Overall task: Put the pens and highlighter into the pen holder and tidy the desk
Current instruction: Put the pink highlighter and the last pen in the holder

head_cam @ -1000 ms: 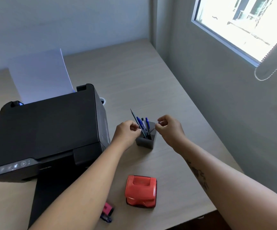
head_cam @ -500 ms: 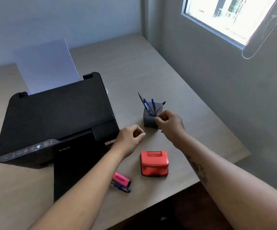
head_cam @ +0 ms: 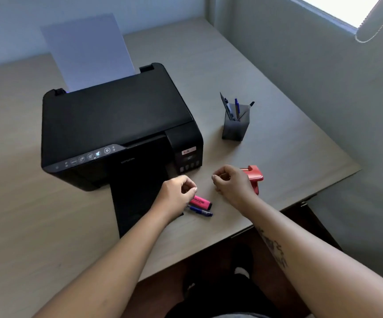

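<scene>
A dark grey pen holder (head_cam: 235,129) stands on the desk right of the printer, with several pens (head_cam: 231,109) sticking out of it. A pink highlighter (head_cam: 201,201) and a blue pen (head_cam: 200,211) lie side by side near the desk's front edge. My left hand (head_cam: 177,195) hovers just left of them, fingers loosely curled and holding nothing, its fingertips close to the highlighter's end. My right hand (head_cam: 233,183) is a loose fist with nothing in it, to the right of the highlighter, partly covering a red hole punch (head_cam: 254,176).
A black printer (head_cam: 117,127) with white paper (head_cam: 87,51) upright in its rear feed fills the left middle of the wooden desk (head_cam: 289,148); its output tray (head_cam: 135,203) reaches toward the front edge. A grey wall runs along the right.
Both hands have drawn back from the pen holder toward the front edge. The left hand now sits beside the highlighter and blue pen, the right hand over the hole punch.
</scene>
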A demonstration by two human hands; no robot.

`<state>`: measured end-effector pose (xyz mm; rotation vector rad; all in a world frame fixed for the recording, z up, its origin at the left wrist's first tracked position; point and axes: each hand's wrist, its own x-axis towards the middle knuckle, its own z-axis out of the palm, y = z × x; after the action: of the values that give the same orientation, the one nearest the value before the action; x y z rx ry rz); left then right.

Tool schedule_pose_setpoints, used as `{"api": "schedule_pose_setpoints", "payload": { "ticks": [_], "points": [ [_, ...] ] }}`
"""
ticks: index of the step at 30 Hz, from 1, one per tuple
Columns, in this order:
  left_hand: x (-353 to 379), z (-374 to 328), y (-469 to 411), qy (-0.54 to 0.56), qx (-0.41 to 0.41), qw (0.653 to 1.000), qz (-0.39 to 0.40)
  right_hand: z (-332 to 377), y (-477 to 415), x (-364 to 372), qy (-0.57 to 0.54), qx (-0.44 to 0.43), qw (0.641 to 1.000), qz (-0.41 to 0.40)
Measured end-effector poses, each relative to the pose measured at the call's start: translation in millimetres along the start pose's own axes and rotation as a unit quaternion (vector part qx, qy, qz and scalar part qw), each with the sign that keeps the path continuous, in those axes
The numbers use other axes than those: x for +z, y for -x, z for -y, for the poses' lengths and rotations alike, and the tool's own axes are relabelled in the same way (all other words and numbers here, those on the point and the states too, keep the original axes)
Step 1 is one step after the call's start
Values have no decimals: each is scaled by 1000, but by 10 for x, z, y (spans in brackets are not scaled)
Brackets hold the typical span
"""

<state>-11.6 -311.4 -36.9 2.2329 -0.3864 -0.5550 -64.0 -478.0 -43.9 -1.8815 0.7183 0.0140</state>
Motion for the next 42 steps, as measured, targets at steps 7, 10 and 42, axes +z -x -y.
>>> {"api": "schedule_pose_setpoints", "payload": {
  "ticks": [7,10,42],
  "points": [
    [394,292,527,86,-88,991,-49,-262,90,81,63,16,998,9],
    [587,353,651,112,-141,981,-78,-316,72,74,93,11,995,21],
    [1036,-29,221,217,-445,836,-234,-343,-296,210,351,-34,894,276]
  ]
}}
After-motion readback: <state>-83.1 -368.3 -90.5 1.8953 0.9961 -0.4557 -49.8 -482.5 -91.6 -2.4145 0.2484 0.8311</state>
